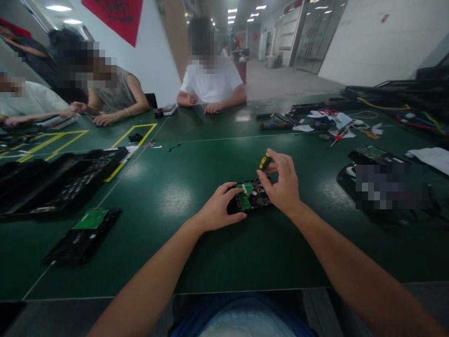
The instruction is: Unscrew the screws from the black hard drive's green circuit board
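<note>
your right hand (282, 185) is closed around a short screwdriver with a yellow and black handle (264, 161). the fingers bunch near its top and your palm hides the shaft, so i cannot tell where the tip sits. just under that hand lies the small black hard drive with a green circuit board facing up (250, 197), flat on the dark green table mat (210, 154). your left hand (219, 208) is just left of it, thumb and fingers curled narrow against the drive's near left edge, pinning it.

you seem to be working a screw on the board. hold the driver upright over the screw and press down before you turn. let the left hand take the twist so the drive doesn't spin on the mat, and leave those fingertips off the board itself.

well apart to the left of your left hand, a second black drive with a green board (84, 236) lies flat, and beyond it a black tray of keyboard parts (59, 180). far right of your right hand, a red-handled screwdriver (338, 135) lies among papers.
</note>
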`<state>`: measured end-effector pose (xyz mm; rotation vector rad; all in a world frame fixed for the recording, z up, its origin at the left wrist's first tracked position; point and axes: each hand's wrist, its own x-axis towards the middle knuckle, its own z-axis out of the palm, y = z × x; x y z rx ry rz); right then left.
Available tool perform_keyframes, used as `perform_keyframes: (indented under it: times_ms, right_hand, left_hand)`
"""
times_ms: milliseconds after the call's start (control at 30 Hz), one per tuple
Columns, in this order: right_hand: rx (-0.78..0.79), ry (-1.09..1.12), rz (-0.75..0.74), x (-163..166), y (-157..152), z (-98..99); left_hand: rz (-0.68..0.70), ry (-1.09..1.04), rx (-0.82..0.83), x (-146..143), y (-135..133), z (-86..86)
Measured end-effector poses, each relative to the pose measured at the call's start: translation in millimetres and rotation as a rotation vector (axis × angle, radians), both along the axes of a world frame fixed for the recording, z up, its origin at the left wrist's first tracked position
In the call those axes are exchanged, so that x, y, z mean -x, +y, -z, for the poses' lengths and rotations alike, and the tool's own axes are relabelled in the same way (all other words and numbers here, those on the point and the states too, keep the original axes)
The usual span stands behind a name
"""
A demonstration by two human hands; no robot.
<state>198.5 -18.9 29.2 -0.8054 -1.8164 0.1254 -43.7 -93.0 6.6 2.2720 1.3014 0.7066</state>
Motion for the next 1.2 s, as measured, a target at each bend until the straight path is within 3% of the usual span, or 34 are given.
perform_keyframes:
  times_ms: [1200]
  right_hand:
    - [0.039, -0.008, 0.001, 0.3, -1.5, 0.1]
  left_hand:
    - [-0.022, -0.049, 0.007, -3.0, -0.1, -1.1]
